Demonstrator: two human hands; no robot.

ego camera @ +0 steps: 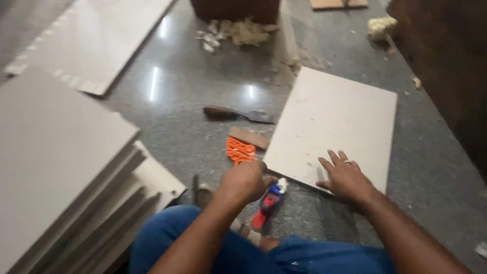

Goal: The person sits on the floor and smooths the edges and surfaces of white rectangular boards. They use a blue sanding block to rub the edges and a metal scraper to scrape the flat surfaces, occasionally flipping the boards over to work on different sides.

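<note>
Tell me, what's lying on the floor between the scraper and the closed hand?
In the head view, between the scraper and the left hand lie a small wood block and, nearer the hand, an orange plastic piece.

Your left hand (245, 180) is closed into a fist seen from the back, so you cannot tell what, if anything, it grips; its knuckles cover the near end of the orange plastic piece (239, 150). The red and blue tool (268, 201) is blurred, and its kind stays unclear. Your right hand (346, 177) hides the near edge of the pale board (332, 119). The stacked panels (56, 167) run off the left edge. The dark wooden block (236, 8) is cut off at the top. The whole view is motion-blurred.
</note>
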